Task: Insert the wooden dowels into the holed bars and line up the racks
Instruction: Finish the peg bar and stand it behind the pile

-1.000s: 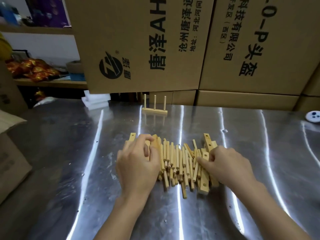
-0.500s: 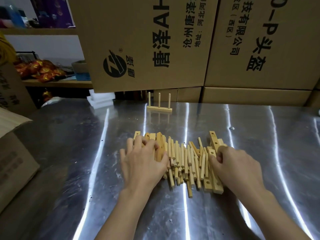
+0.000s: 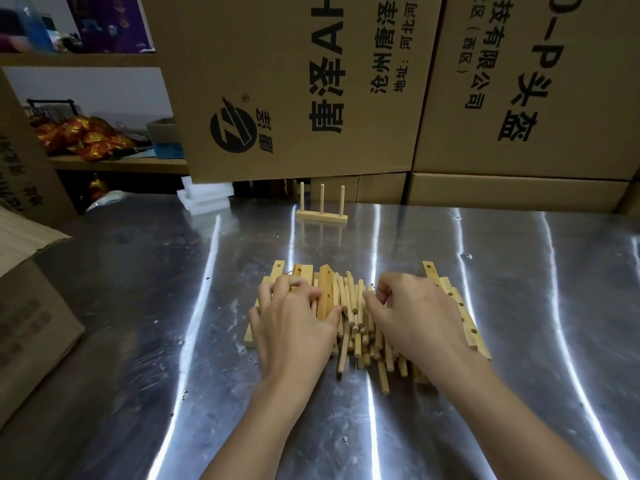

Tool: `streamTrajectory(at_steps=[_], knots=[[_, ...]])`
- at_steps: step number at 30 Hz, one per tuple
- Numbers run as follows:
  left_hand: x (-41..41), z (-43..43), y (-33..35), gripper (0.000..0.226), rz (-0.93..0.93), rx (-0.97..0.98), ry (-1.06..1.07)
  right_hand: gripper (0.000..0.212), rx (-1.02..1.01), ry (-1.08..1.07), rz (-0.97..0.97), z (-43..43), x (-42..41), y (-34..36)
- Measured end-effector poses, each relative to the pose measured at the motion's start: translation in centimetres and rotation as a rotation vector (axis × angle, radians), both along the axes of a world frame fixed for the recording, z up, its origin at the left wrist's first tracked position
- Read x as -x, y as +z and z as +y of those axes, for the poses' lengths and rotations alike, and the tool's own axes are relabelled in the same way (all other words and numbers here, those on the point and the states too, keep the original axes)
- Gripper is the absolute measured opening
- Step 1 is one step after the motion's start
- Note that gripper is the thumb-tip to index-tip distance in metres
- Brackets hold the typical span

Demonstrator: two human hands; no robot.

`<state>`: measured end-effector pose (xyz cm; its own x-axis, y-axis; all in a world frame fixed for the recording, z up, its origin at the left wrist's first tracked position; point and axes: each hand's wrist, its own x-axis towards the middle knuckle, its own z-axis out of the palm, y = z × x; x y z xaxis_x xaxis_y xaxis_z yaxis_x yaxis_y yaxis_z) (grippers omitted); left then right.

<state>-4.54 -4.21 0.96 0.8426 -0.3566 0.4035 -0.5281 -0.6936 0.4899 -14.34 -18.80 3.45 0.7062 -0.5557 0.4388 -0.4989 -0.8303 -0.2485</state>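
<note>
The left hand lies palm down on the left end of the pile. Its fingers curl over the pale bars there, and its thumb presses the right side of a dark bar standing on edge, so it grips that bar between thumb and fingers. The right hand rests on the pile's right part with fingers curled down into the dowels; whether it pinches one, I cannot tell. The dowels lie loose and roughly parallel between and under both hands, with some ends poking out toward the person. Just right of the right hand lie holed bars, stacked at a slant. All this sits mid-table on shiny metal. Further back, well apart from the pile, stands a finished rack with three upright dowels. Behind it are big printed cartons, white foam to their left, and an open box at the left edge.
</note>
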Motion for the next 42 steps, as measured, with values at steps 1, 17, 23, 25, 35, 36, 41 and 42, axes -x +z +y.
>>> streamTrajectory(at_steps=[1,17,23,25,35,36,41,42], knots=[[0.0,0.1,0.0,0.044,0.000,0.020,0.006,0.033,0.001,-0.002,-0.007,-0.1,-0.1,-0.2],[-2.4,3.2,0.5,0.100,0.046,-0.215,-0.509,0.088,-0.451,0.437,0.299,-4.5,-3.2,2.6],[-3.2,3.7,1.0,0.062,-0.040,-0.036,-0.558,0.085,-0.441,0.427,0.259,-4.3,-2.8,3.4],[-3.4,3.9,1.2,0.047,-0.029,0.077,-0.537,0.094,-0.438,0.429,0.312,-4.1,-2.5,3.5],[-1.9,3.1,2.6,0.017,0.276,0.962,-0.131,0.099,-0.356,0.420,0.286,-2.8,-1.6,2.2],[-1.6,2.9,2.7,0.021,0.447,1.082,-0.130,0.097,-0.334,0.416,0.258,-2.8,-1.5,2.2],[-0.8,1.9,3.2,0.023,1.029,1.443,-0.257,0.091,-0.341,0.367,0.094,-2.9,-0.2,2.4],[-0.7,1.8,3.2,0.023,1.073,1.479,-0.264,0.092,-0.345,0.348,0.060,-2.9,0.3,2.3]])
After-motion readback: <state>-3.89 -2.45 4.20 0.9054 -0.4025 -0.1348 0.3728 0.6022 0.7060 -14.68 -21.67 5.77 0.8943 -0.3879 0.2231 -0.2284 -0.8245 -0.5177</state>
